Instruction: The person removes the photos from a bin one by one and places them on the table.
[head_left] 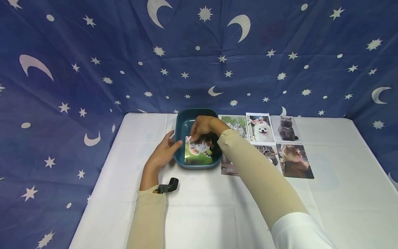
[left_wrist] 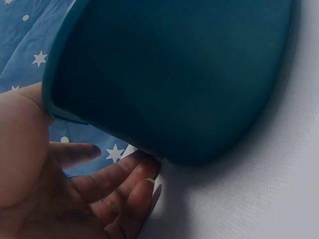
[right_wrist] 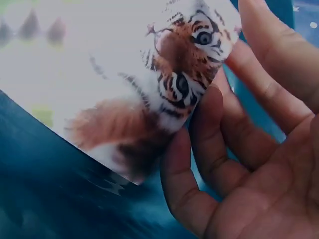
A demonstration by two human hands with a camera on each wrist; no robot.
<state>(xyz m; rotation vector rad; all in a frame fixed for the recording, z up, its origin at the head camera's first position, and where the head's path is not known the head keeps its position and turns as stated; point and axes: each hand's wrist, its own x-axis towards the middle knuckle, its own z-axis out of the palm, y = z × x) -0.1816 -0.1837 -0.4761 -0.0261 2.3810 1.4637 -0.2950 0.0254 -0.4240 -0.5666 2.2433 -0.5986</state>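
My right hand [head_left: 203,127] reaches into a teal plastic box [head_left: 198,167] and pinches a photo card [right_wrist: 114,114] by one edge. The card shows a tiger cub on a bright green ground; in the right wrist view the thumb is on one side and the other fingers are on the other. At the box's left side is my left hand [head_left: 162,152], thumb over the rim and fingertips against the outer wall low down, as the left wrist view shows. The right hand and wrist partly cover the card and the box's inside in the head view.
Right of the box, several animal photo cards lie in two rows, among them a white dog card [head_left: 262,130], a grey cat card [head_left: 285,129] and a brown animal card [head_left: 293,162]. My right forearm covers some. A blue star-patterned cloth [head_left: 186,62] hangs behind the white table [head_left: 199,214].
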